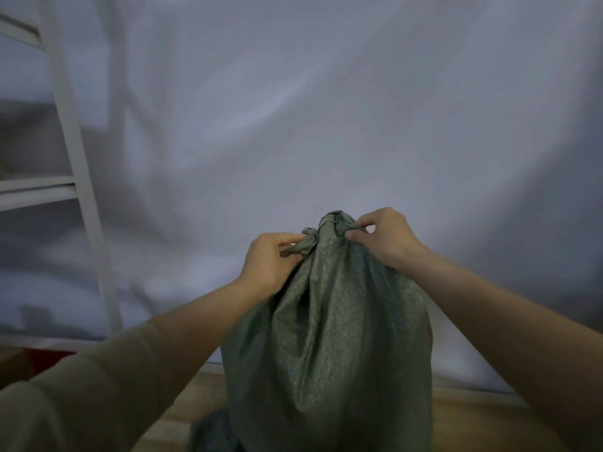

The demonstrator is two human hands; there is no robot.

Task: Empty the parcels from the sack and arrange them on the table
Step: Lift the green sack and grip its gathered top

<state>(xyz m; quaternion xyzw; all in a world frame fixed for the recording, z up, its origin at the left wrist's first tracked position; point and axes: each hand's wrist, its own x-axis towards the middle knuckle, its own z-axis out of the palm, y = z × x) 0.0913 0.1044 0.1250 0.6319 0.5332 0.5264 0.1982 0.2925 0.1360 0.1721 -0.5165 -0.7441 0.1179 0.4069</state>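
Both grips pinch the sack's [329, 321] tied neck at 12 o'clock: left hand [270, 259] on 1 fold, right hand [381, 239] opposite.

Green sack [329, 337] upright on wooden floor [195, 406]

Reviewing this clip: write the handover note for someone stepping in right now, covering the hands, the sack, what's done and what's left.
Left hand: pinches a gathered fold at the sack's neck.
Right hand: pinches the neck from the other side.
Green sack: upright in front of the person, bulging, top still bunched shut with a thin tie around it.
Done: nothing unloaded; no parcels visible.
Left: undo the neck, open the sack, take the parcels out and arrange them on the table, which is not clearly in view.
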